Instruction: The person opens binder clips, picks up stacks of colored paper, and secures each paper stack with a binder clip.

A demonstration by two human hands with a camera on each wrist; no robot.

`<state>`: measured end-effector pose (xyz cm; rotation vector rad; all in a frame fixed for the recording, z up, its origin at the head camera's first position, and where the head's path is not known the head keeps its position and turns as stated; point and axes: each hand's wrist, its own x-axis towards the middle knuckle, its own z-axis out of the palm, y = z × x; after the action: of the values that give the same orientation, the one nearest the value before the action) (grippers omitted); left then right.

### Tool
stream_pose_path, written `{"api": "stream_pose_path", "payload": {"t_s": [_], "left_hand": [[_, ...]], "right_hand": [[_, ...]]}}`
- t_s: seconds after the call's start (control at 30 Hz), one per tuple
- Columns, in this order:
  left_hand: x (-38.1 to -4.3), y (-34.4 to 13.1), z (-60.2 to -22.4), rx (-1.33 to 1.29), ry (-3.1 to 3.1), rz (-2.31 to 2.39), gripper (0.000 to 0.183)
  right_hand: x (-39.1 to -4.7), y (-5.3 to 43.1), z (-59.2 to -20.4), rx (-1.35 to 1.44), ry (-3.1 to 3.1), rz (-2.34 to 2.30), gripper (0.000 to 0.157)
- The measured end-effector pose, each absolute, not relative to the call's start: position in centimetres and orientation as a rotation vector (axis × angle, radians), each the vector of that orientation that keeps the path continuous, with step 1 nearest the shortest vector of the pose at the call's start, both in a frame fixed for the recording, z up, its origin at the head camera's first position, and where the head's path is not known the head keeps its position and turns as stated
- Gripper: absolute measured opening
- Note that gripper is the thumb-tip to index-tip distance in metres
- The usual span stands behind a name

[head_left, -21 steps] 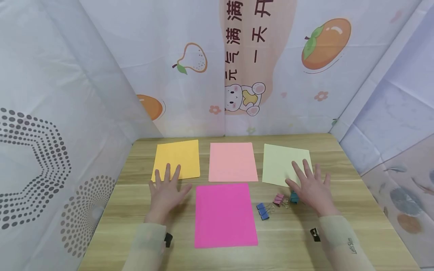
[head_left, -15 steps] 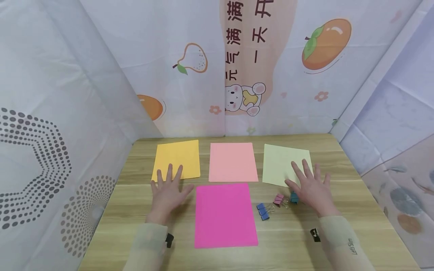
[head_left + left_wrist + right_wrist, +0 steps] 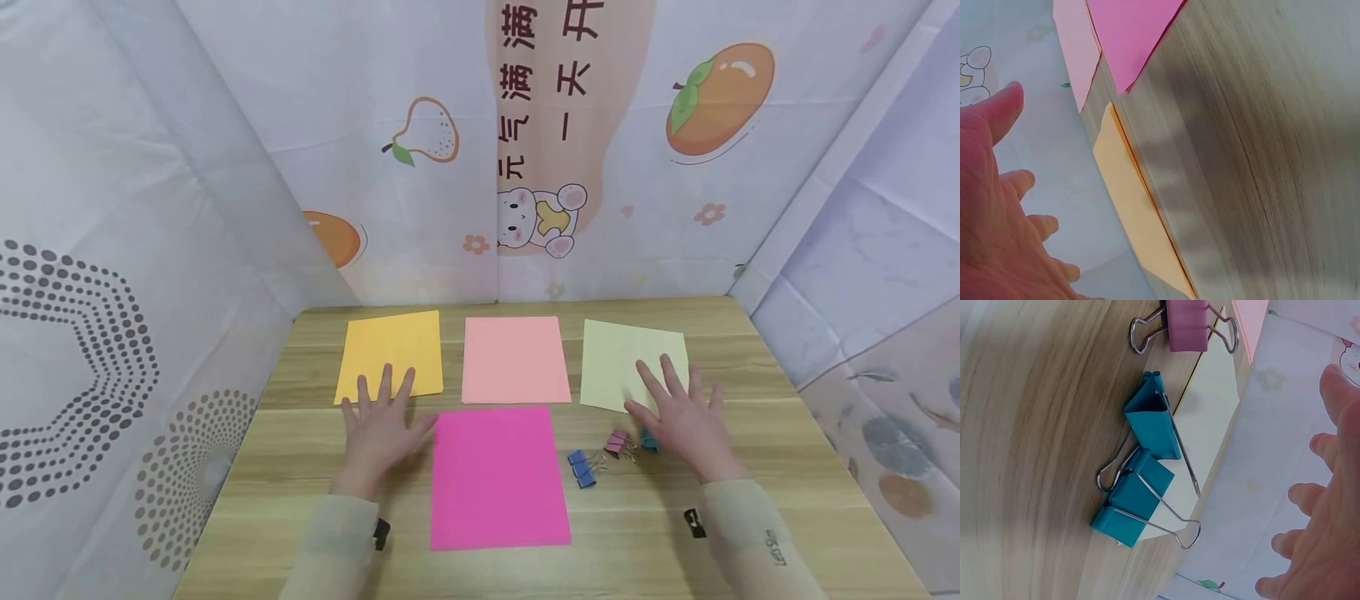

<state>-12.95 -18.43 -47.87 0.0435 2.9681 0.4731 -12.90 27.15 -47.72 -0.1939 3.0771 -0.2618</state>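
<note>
My left hand [image 3: 380, 437] hovers with fingers spread, its fingertips overlapping the near edge of the orange-yellow paper [image 3: 395, 354] and its thumb close to the magenta paper [image 3: 499, 479]. Nothing is in its grasp. The right hand [image 3: 684, 423], also spread and holding nothing, is above the table near the pale green paper [image 3: 628, 362]. Under that hand lie two teal binder clips, one of them plain in the right wrist view [image 3: 1135, 500], partly hidden in the head view. To their left are a pink binder clip [image 3: 617, 442] and a blue binder clip [image 3: 582, 468].
A salmon-pink paper [image 3: 515, 358] lies between the orange-yellow and pale green ones at the back of the wooden table [image 3: 622, 542]. Printed white curtains [image 3: 420, 208] hang behind the table and on both sides.
The left hand has shifted slightly to the right, toward the magenta paper. The right hand has drifted a little to the left. Papers and clips have stayed in place.
</note>
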Motion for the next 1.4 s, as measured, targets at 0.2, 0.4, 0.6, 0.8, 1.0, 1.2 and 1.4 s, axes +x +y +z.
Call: {"api": "stream_pose_path", "payload": {"t_s": [0.2, 0.4, 0.6, 0.8, 1.0, 1.2, 1.4], "left_hand": [[-13.1, -18.2, -48.2, 0.074, 2.991, 0.476, 0.085], [-13.0, -17.8, -48.6, 0.099, 3.003, 0.430, 0.085], [-12.9, -17.3, -48.8, 0.108, 3.014, 0.415, 0.084], [-12.6, -16.8, -48.8, 0.132, 3.003, 0.435, 0.084], [-12.3, -16.2, -49.3, 0.175, 2.997, 0.415, 0.085], [-12.2, -15.6, -49.5, 0.204, 3.001, 0.403, 0.086], [-12.0, -15.2, -49.4, 0.227, 2.997, 0.397, 0.086]], "right_hand": [[-12.9, 26.8, -47.5, -0.216, 3.090, -0.254, 0.077], [-12.8, 26.5, -47.5, -0.248, 3.089, -0.255, 0.078], [-12.6, 25.8, -47.3, -0.291, 3.089, -0.239, 0.078], [-12.5, 24.9, -47.2, -0.332, 3.112, -0.219, 0.076], [-12.4, 24.4, -47.3, -0.387, 3.102, -0.273, 0.075], [-12.1, 24.3, -47.5, -0.469, 3.108, -0.314, 0.073], [-11.9, 24.0, -47.6, -0.532, 3.099, -0.304, 0.072]]}}
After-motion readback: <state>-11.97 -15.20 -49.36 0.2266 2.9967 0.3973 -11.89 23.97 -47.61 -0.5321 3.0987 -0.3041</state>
